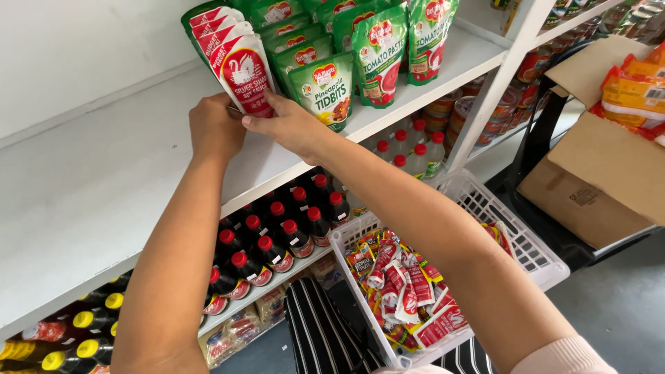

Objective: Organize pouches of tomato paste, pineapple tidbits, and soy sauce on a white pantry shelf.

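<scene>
Both my hands are up on the white shelf board (104, 173): my left hand (216, 128) and right hand (291, 125), close together, pinch the base of the red-and-white sauce pouches (239, 66). Green fruit pouches (324, 90) stand just beside.

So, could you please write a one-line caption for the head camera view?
Both hands, left hand and right hand, hold a row of red-and-white sauce pouches upright on a white shelf, beside green pouches.

Both hands (256, 125) gripping red sauce pouches (235, 59) on white shelf (90, 187), L grip prob. pinching, basket (533, 256) below
</scene>
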